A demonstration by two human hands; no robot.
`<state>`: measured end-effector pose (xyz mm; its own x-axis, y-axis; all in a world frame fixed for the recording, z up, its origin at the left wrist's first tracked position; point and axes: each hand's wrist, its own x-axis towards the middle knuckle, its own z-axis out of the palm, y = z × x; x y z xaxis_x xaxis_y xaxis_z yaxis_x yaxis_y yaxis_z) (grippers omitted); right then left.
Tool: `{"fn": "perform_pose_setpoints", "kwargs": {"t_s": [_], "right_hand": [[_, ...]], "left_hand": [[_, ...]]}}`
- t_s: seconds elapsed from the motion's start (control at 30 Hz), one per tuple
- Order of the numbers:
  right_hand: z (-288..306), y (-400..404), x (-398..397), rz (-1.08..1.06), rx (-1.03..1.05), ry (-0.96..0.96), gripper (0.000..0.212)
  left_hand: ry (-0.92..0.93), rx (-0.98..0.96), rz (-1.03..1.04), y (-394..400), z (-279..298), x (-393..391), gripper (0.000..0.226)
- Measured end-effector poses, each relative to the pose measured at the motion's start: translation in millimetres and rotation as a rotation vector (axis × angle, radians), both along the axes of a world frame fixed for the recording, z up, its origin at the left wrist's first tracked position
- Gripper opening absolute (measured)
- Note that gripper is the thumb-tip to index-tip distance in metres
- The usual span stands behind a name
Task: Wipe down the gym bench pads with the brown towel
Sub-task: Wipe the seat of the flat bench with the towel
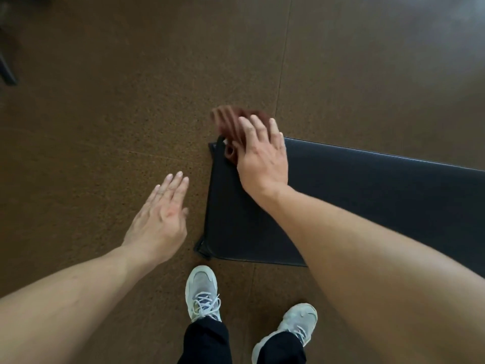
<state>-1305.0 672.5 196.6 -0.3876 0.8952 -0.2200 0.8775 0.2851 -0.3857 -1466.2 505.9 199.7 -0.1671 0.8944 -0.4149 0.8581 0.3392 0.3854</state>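
1. At the far left corner of the black padded vinyl bench pad (367, 195), the right hand (262, 158) lies flat with fingers straight and slightly spread, pressing the crumpled brown cloth towel (231, 124) against the pad edge.
2. Left hand (160, 216) hovers over the brown speckled rubber floor (105, 114), fingers straight and together, holding nothing, apart from the bench.
3. Technique note: keep the palm flat for even pressure; work in overlapping passes along the pad; gather the towel so it stays under the hand.
4. Towel is motion-blurred; it probably overhangs the corner, but I cannot tell how much.
5. Bench frame hidden under the pad; the pad's right end is cut off by the frame edge.
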Motion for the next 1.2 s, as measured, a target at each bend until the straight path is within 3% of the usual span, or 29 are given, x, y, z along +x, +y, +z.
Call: {"fn": "perform_pose_setpoints", "kwargs": {"t_s": [0.07,0.2,0.37,0.53,0.7,0.8,1.03,1.2], "right_hand": [[2,8,-12,-0.092,-0.008,-0.001,0.050],[6,-5,-13,-0.021,0.034,0.019,0.046],[4,-59,6,0.404,0.209,0.027,0.041],[1,-127,44,0.818,0.107,-0.052,0.050],[6,-139,97,0.932,0.140,-0.224,0.062],[7,-128,148,0.871,0.125,-0.248,0.064],[-6,-106,312,0.563,0.112,-0.181,0.076],[-1,-93,442,0.299,0.058,-0.198,0.064]], "left_hand": [[-0.029,0.004,0.035,3,1,1,0.061],[-0.043,0.009,0.144,-1,1,-2,0.059],[-0.001,-0.037,0.153,-26,6,-13,0.060],[0.042,-0.045,0.141,-33,17,-11,0.058],[0.050,0.087,-0.018,-9,26,37,0.057],[0.063,0.103,-0.158,13,21,87,0.056],[0.047,0.076,-0.247,44,14,218,0.061],[0.139,-0.012,-0.115,51,12,289,0.075]]}}
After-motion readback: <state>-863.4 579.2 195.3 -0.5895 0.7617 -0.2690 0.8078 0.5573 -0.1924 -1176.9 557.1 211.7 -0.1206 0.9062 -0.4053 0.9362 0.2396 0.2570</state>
